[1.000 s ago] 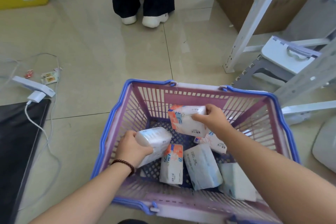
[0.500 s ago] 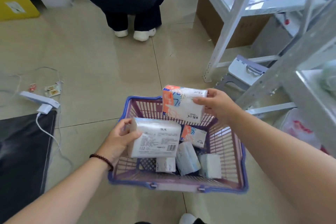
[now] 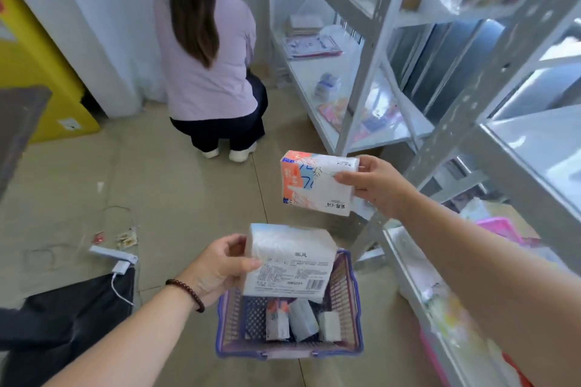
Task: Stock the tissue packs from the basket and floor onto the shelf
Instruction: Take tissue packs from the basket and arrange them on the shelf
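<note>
At lower centre of the frame, the left hand (image 3: 217,267) is gripping a white tissue pack (image 3: 290,261) by its short end above the purple basket (image 3: 352,317), where more packs are lying. At centre right, the right hand (image 3: 375,185) is pinching an orange-patterned pack (image 3: 314,182) beside the shelf (image 3: 534,151). Both packs are likely light, soft and film-slick; end grips are suiting them.

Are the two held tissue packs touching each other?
Apart. Head view shows bare floor between the orange-patterned pack in the right hand and the white pack below.
</note>
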